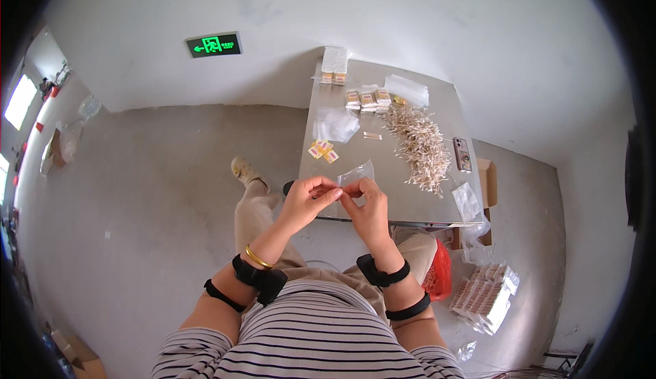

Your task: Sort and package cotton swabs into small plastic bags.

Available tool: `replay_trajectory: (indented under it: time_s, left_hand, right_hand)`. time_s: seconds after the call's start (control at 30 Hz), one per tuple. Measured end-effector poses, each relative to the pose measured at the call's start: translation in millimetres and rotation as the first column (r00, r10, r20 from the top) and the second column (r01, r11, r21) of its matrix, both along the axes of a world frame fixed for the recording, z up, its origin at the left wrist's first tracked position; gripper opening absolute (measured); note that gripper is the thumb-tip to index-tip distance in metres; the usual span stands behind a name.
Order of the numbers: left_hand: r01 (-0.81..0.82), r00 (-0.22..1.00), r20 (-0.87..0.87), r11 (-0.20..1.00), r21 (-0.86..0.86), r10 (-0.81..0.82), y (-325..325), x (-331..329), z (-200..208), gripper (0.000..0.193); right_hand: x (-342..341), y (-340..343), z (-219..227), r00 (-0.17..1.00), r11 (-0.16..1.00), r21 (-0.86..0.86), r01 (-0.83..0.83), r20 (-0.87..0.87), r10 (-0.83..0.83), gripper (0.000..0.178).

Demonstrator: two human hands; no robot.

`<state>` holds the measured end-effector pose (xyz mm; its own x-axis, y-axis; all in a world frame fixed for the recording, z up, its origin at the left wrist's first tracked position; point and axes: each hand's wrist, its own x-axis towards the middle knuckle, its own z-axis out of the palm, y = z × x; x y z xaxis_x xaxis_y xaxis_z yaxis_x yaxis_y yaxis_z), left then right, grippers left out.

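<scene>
Just over the table's near edge, my left hand (311,200) and my right hand (367,208) meet with thumbs and fingertips pinched together. Between them they grip a small clear plastic bag (358,172), which sticks out beyond my fingers. Its pinched edge is hidden by the fingertips. Ahead to the left lie a few yellow and white cards (322,151). Behind them is a pile of clear bags (336,125). A few cotton swabs (372,136) lie side by side, left of a large loose heap of cotton swabs (420,148).
Small filled packs (367,100) stand farther back, near a white stack (335,59) and clear plastic sheets (408,90). A phone (462,155) lies at the table's right edge. On the floor are a red bag (441,273), bundled packs (485,297) and a cardboard box (488,184).
</scene>
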<state>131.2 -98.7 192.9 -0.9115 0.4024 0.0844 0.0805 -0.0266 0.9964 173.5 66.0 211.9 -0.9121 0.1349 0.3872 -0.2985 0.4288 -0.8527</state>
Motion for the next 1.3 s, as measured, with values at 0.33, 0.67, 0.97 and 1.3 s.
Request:
replay_trajectory:
  time_s: [0.33,0.67,0.97,1.3]
  left_hand:
    - [0.095,0.965,0.218,0.968,0.233,-0.147,-9.9,0.4,13.5,0.015]
    - [-0.007,0.990,-0.140,0.999,-0.034,0.002,6.1,8.0,12.2,0.015]
    - [-0.316,0.848,-0.466,0.947,-0.059,0.253,-11.6,-14.2,0.6,0.057]
    - [-0.073,0.997,-0.022,0.987,0.140,0.076,-17.9,-9.3,16.6,0.054]
  right_hand:
    - [3.6,7.8,-6.9,0.969,0.944,-0.305,-0.126,0.167,0.183,0.010]
    - [6.5,17.9,-21.7,0.962,0.890,-0.428,-0.157,0.138,0.236,0.007]
    - [3.4,39.2,-15.5,0.937,0.741,-0.653,-0.155,0.139,0.319,0.007]
    - [-4.4,37.1,-28.1,0.946,0.808,-0.574,-0.134,0.169,0.277,0.012]
